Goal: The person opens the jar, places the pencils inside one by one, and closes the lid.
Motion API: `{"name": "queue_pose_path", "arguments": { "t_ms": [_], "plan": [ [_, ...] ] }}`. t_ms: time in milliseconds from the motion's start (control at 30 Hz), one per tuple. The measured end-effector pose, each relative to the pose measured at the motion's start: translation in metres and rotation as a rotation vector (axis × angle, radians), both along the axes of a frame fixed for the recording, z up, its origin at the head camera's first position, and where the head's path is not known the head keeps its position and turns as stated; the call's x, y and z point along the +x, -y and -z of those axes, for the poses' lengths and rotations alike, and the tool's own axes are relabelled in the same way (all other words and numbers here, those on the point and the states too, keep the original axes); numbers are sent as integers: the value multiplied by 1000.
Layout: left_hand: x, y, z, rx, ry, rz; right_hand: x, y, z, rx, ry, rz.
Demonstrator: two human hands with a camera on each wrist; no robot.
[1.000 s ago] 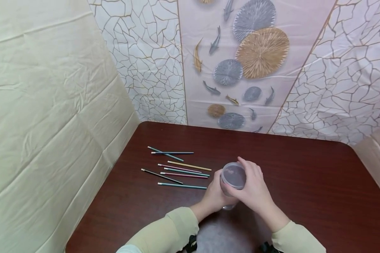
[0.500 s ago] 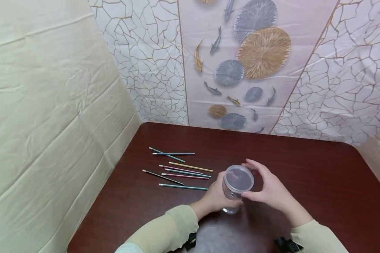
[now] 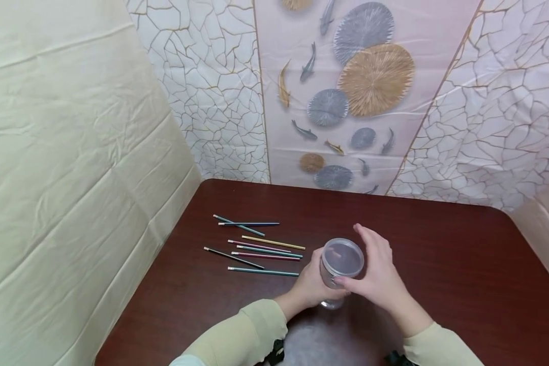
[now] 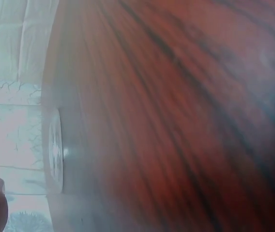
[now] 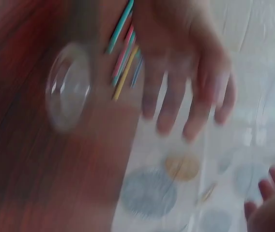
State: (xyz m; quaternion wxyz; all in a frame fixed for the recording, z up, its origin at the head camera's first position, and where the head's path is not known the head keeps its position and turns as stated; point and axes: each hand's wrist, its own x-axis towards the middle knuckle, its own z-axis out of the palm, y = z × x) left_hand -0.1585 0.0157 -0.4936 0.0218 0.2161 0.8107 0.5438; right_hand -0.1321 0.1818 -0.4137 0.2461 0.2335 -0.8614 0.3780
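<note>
This is a cloth-walled booth: plain cream sheeting (image 3: 82,152) and a fish-printed drape (image 3: 328,108) border a dark table (image 3: 448,269).

Clear jar (image 3: 327,279) | translucent round lid (image 3: 343,258) on top | in left fingers (image 3: 317,256)

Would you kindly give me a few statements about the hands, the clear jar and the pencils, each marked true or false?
1. The left hand grips the clear jar. True.
2. In the head view, the pencils lie to the right of the jar. False: they lie to its left.
3. Only one yellow pencil shows. True.
4. The right hand holds a pencil. False: it is at the jar's top, with no pencil in it.
5. A blue pencil crosses a teal pencil. True.
</note>
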Motion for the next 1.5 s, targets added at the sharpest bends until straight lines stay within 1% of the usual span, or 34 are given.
{"name": "queue_pose_path", "arguments": {
  "t_ms": [100, 200, 267, 333, 400, 600, 700, 800, 867, 933, 1000, 1033, 1100, 1167, 1267, 1333, 1400, 1500],
  "plan": [
    [0, 1, -1, -15, 49, -13, -1, 17, -2, 53, -21, 86],
    [0, 0, -1, -32, 52, -10, -2, 24, -3, 95, -34, 151],
    [-1, 0, -1, -34, 44, -4, -1, 24, -4, 113, -27, 168],
    [-1, 0, -1, -31, 34, -2, -1, 21, -5, 117, -13, 166],
    [-2, 0, -1, -21, 22, 5, -1, 15, -6, 118, -6, 151],
    [-5, -1, -3, 1, -31, 24, -3, -13, -6, 81, 20, 66],
    [-5, -1, -2, -1, -29, 17, -3, -25, -6, 81, 51, 51],
    [-5, 0, 0, 1, -3, 17, -3, -34, -4, 79, 58, 39],
    [-4, 0, 1, 3, 10, 21, -3, -39, -3, 32, 46, -12],
    [-3, 1, 1, 2, 17, 23, -4, -41, -1, -31, 28, -80],
    [-3, 1, 3, 0, 9, 19, -3, -37, 1, -73, 19, -129],
    [-3, 1, 3, 0, 0, 15, -3, -33, 1, -79, 15, -137],
    [-3, 1, 4, -2, -15, 9, -2, -22, -1, -52, 23, -110],
    [-3, 2, 5, -1, -10, 3, -2, -8, -4, 9, 53, -55],
    [-3, 1, 3, -13, 36, -2, -2, 9, -9, 96, 119, 19],
    [-3, 1, 2, -29, 71, -3, -2, 15, -11, 137, 158, 48],
    [-4, 0, 0, -40, 91, 0, -2, 18, -13, 157, 176, 61],
    [-4, 0, -2, -41, 93, 7, -2, 18, -14, 159, 169, 45]
  ]
}}
